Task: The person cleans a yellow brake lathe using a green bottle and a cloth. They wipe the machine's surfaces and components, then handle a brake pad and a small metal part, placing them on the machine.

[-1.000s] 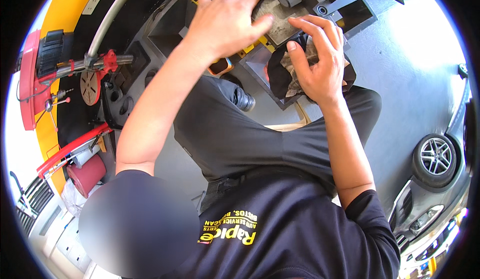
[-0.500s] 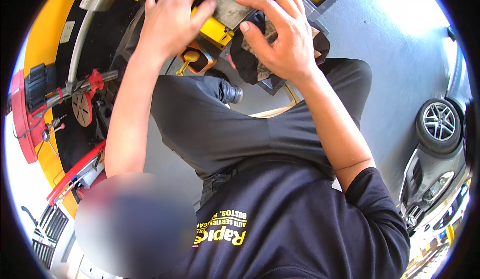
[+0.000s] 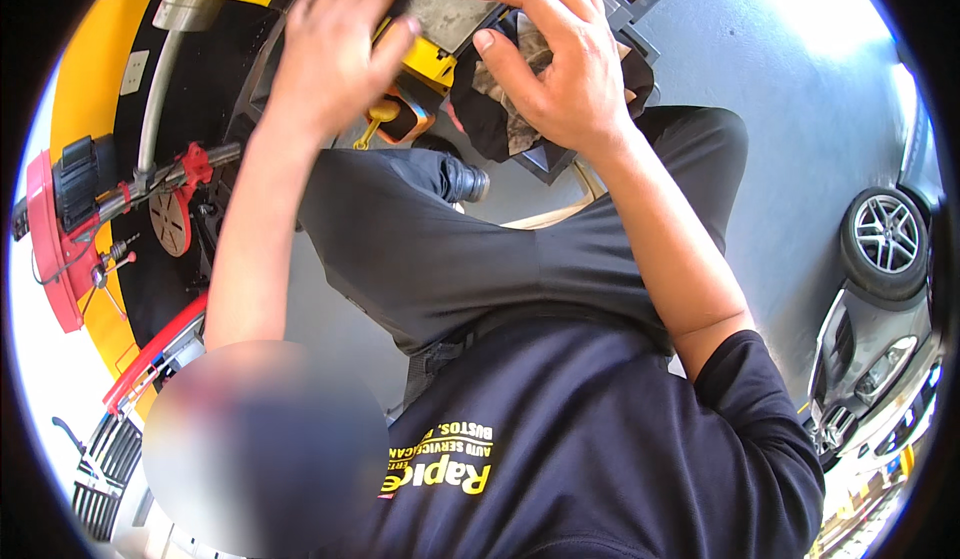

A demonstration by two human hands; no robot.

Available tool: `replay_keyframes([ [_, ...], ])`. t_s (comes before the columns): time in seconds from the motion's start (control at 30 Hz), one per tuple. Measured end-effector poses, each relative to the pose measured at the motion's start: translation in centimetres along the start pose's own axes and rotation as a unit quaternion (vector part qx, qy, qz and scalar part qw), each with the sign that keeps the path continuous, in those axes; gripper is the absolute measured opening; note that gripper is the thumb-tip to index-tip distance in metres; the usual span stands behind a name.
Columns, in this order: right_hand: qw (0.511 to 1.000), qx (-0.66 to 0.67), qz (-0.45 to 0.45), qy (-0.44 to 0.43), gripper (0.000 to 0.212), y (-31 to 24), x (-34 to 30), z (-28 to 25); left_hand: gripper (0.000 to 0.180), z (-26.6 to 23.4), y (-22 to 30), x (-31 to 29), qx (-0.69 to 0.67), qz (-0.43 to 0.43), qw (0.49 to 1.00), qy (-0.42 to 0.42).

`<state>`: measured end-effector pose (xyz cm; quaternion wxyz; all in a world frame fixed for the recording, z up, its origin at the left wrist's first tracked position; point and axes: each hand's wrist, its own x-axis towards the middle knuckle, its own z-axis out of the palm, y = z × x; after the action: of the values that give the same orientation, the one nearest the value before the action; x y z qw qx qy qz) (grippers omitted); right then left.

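The two hands are apart at the top of the frame. The left hand (image 3: pixel 340 54) is spread flat and blurred, thumb well away from its fingers; what its fingertips meet at the upper edge cannot be told. The right hand (image 3: pixel 565 59) is loosely curled, thumb and forefinger parted, clasping nothing that shows. The grey metal plate (image 3: pixel 455 9) lies between them at the top centre, above a yellow metal part (image 3: pixel 430 64). Below the right hand is a bundled dark cloth (image 3: pixel 480 124).

To work well here, it would seem best to keep the fingertips off the plate's edges, hold the loose cloth clear of the metal parts, and steady both wrists before pressing or gripping.
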<state>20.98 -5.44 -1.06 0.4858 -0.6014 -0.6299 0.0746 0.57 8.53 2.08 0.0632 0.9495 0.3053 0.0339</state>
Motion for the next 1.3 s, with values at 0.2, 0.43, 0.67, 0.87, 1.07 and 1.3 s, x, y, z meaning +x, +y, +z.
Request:
replay_keyframes([
  [0.2,0.999,0.027,-0.005,0.024,0.036,0.5,0.3,-0.1,0.068,-0.4,0.4,-0.2,-0.008,-0.025,1.000,0.015],
  [0.43,0.995,0.077,0.024,0.055,0.033,1.1,0.1,-0.2,0.074,0.5,2.1,-0.7,-0.009,-0.043,0.998,0.051],
  [0.67,0.947,0.261,0.183,0.038,0.031,-0.4,0.0,-0.9,0.067,3.6,1.2,-1.2,0.047,0.006,0.991,0.122],
  [0.87,0.948,0.276,0.147,0.063,0.032,2.4,-0.2,-0.5,0.072,2.6,4.2,-1.9,0.041,0.030,0.993,0.111],
  [1.07,0.941,0.272,0.196,0.039,0.032,1.3,0.0,-1.1,0.079,0.6,6.5,-1.6,0.047,0.035,0.997,0.047],
  [1.3,0.950,0.266,0.152,0.053,0.033,1.8,0.0,-1.0,0.076,1.7,8.0,-1.1,0.041,0.026,0.994,0.098],
])
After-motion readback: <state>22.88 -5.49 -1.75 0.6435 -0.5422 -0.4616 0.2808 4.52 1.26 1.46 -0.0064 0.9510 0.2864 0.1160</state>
